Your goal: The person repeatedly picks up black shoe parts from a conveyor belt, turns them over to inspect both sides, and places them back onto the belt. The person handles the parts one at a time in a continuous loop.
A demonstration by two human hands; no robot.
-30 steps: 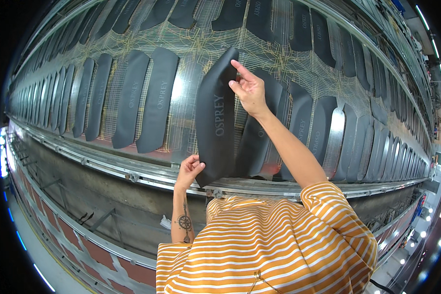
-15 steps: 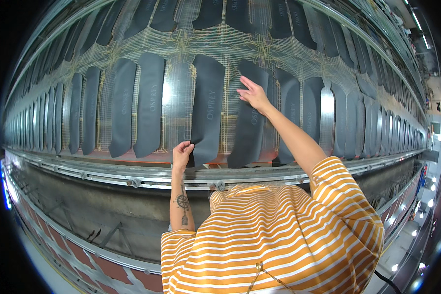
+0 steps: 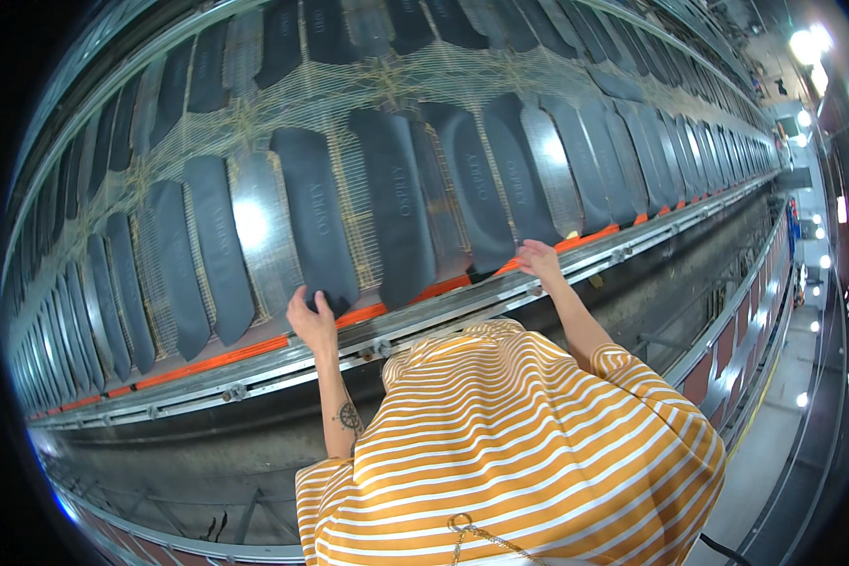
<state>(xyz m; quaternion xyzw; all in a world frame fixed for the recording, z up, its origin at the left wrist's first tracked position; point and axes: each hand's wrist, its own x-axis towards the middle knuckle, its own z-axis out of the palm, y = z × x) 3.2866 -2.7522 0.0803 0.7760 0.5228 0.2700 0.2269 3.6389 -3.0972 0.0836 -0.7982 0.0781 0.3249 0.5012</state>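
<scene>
My left hand [image 3: 311,319] grips the bottom end of a dark pad [image 3: 317,219] just above the orange rail [image 3: 255,347]; my right hand [image 3: 540,258] rests loosely curled on that rail.

A single fisheye view looks from the person's head, forward and down over a yellow-striped shirt [image 3: 528,453] toward a long conveyor rack [image 3: 424,321] of dark moulded panels [image 3: 316,217]. It sits close, within arm's reach of the rack's metal rail. Straight rails bend strongly near the dark round rim; no second view shares the scene.
</scene>
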